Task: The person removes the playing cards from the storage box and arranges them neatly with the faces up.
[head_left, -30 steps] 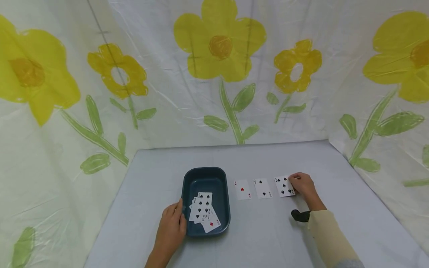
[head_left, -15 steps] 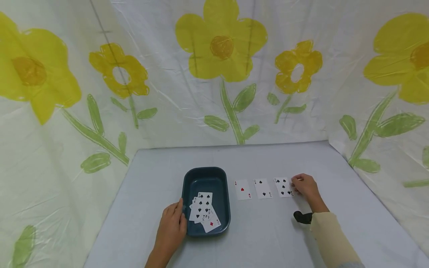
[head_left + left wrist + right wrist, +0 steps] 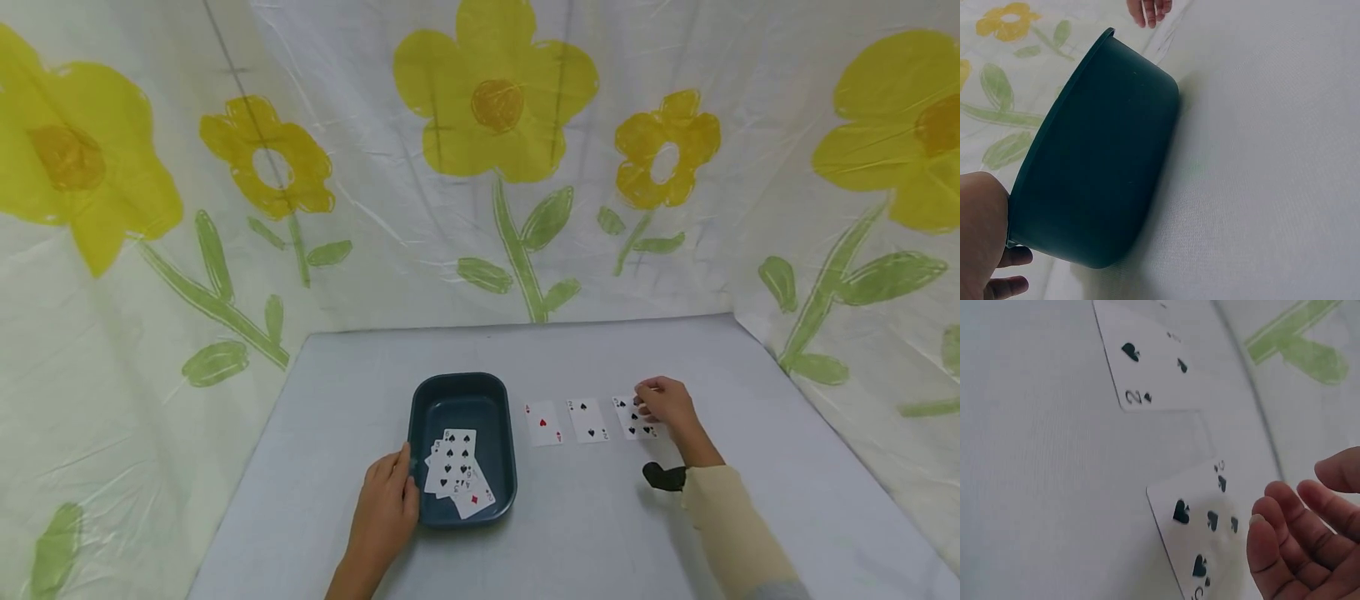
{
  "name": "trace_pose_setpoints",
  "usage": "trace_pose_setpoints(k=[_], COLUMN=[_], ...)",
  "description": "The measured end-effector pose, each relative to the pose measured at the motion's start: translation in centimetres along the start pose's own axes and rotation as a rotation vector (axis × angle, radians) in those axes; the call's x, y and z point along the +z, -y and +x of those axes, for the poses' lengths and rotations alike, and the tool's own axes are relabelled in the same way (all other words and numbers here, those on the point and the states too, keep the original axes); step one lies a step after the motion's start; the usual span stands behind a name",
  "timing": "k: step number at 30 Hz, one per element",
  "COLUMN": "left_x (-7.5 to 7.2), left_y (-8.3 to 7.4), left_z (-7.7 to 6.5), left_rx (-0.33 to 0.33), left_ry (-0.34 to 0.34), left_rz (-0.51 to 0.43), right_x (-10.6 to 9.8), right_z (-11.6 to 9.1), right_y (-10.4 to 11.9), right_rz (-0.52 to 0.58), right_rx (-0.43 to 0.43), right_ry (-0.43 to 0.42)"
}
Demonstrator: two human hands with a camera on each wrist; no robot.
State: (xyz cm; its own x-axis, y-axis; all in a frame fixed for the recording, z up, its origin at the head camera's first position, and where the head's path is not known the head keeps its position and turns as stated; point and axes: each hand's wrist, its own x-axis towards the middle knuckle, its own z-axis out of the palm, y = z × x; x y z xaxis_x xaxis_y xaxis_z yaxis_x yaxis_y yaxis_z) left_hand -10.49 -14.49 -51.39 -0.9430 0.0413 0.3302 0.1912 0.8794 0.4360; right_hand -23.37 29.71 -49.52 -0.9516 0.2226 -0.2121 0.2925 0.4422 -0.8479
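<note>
**Your right hand (image 3: pixel 667 404) hangs over the five card (image 3: pixel 632 423)**

Your right fingers are loosely bent, with nothing in them. The five card lies flat under their tips, its long side going near to far. This hand is the nearer one. Left of it lies the two card (image 3: pixel 588 420). Farther left, your left hand (image 3: pixel 381 500) touches the tub (image 3: pixel 468 412); I can't tell if it grips.

Head view: right hand (image 3: pixel 666 402) hides upper part of five (image 3: pixel 632 429); cards (image 3: pixel 453 471) in tray (image 3: pixel 511 458) overlap, count unclear; black object (image 3: pixel 663 477) meets sleeve (image 3: pixel 722 504), identity unclear; left wrist: tray contents hidden by its wall; left hand (image 3: pixel 982 231) cropped at left edge; right wrist: five cropped at bottom; far edge of two (image 3: pixel 1154 362) too faint to trace.
</note>
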Motion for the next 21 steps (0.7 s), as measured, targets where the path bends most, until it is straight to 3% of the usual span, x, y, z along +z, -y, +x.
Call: trace_pose_setpoints(k=[8, 21], left_x=[0.1, -0.1], left_y=[0.0, -0.2], left_z=[0.0, 0.1], left_rx=[-0.009, -0.035], left_ry=[0.007, 0.034], left_rz=[0.0, 0.006], right_x=[2.7, 5.9], right_z=[-0.2, -0.3], right_y=[2.0, 5.6], right_rz=[0.15, 0.17], right_rx=[0.012, -0.029], right_ry=[0.058, 0.142])
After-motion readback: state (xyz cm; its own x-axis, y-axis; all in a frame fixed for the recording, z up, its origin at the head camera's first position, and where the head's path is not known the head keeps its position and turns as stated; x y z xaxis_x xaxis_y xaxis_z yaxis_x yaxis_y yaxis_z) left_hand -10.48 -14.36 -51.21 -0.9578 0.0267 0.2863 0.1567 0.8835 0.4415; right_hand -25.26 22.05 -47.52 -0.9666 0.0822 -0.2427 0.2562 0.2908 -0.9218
